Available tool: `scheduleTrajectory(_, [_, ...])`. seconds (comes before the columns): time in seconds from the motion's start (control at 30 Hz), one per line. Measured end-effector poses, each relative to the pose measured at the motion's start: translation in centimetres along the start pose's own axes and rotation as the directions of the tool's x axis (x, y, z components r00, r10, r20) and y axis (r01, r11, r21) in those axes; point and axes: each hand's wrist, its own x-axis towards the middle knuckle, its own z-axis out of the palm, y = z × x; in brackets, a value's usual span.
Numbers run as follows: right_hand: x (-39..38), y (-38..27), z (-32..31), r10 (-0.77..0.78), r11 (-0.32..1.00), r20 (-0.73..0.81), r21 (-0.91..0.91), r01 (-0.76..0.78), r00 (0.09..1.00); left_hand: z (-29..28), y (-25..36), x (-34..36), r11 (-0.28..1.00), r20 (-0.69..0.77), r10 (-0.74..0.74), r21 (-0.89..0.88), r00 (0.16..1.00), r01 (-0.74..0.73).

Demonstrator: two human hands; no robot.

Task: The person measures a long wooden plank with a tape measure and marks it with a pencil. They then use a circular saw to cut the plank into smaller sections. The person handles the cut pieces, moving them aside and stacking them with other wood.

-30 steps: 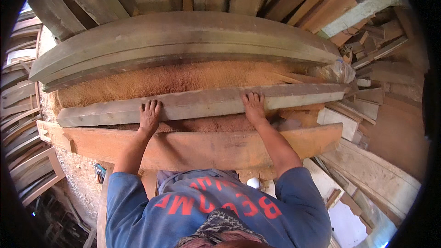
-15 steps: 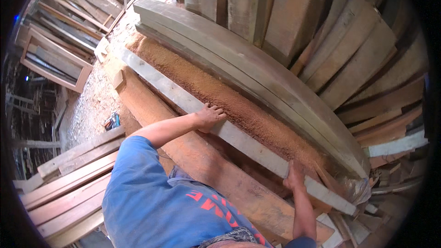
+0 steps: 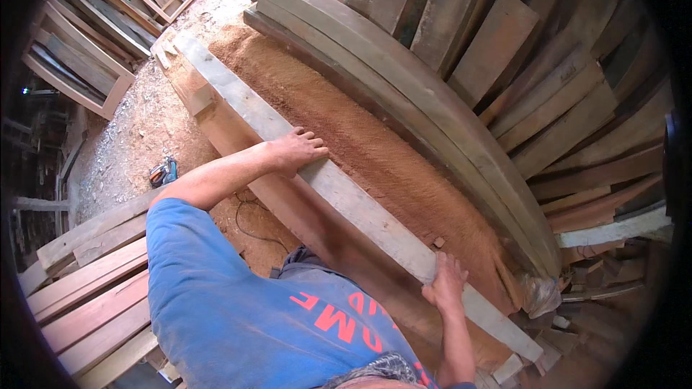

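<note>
The left hand (image 3: 298, 153) and right hand (image 3: 447, 282) are gripping a long, squared, grey wooden beam (image 3: 375, 212), fingers (image 3: 314, 145) curling over its edge toward one o'clock.

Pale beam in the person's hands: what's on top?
Left hand and right hand lie across the beam; the surface beneath them is covered, so can't be seen.
</note>
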Motion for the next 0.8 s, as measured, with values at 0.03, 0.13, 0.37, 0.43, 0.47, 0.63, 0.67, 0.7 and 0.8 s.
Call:
scheduleTrajectory(0.03, [-0.4,-1.8,0.2,0.009,1.000,0.002,-0.024,-0.009,1.000,0.4,-0.9,-1.1,1.000,-0.028,-0.004,-0.003,1.000,0.004])
scheduleTrajectory(0.13, [-0.8,-6.7,2.2,0.022,0.997,-0.018,-0.078,-0.023,1.000,2.7,-2.7,-5.0,1.000,-0.108,-0.028,0.005,0.994,0.029])
scheduleTrajectory(0.37, [-2.2,-13.1,13.1,0.017,0.997,-0.215,-0.066,-0.032,0.976,12.1,-4.6,-10.8,0.996,-0.341,-0.078,0.012,0.937,0.088])
scheduleTrajectory(0.43, [-2.9,-14.0,13.6,0.015,0.997,-0.206,-0.069,-0.030,0.978,13.2,-4.6,-11.7,0.993,-0.414,-0.083,0.045,0.907,0.112])
scheduleTrajectory(0.47, [-3.2,-14.4,13.6,0.013,0.997,-0.204,-0.069,-0.027,0.979,13.8,-4.7,-12.3,0.990,-0.449,-0.085,0.063,0.889,0.127])
scheduleTrajectory(0.63, [-4.7,-14.3,13.3,-0.050,0.999,-0.084,-0.016,0.049,0.995,14.9,-4.0,-14.0,0.997,-0.292,-0.077,-0.033,0.953,0.070])
scheduleTrajectory(0.67, [-4.5,-14.0,13.2,-0.071,0.997,-0.037,-0.005,0.071,0.997,15.0,-4.2,-14.1,0.998,-0.282,-0.064,-0.033,0.957,0.057])
scheduleTrajectory(0.7, [-4.1,-13.6,13.0,-0.094,0.995,-0.039,-0.022,0.093,0.995,15.0,-4.6,-14.0,0.999,-0.271,-0.050,-0.034,0.961,0.043])
scheduleTrajectory(0.8, [-2.8,-14.3,12.5,-0.139,0.989,-0.010,-0.050,0.138,0.990,14.5,-5.6,-14.4,1.000,-0.240,0.020,0.018,0.971,-0.017])
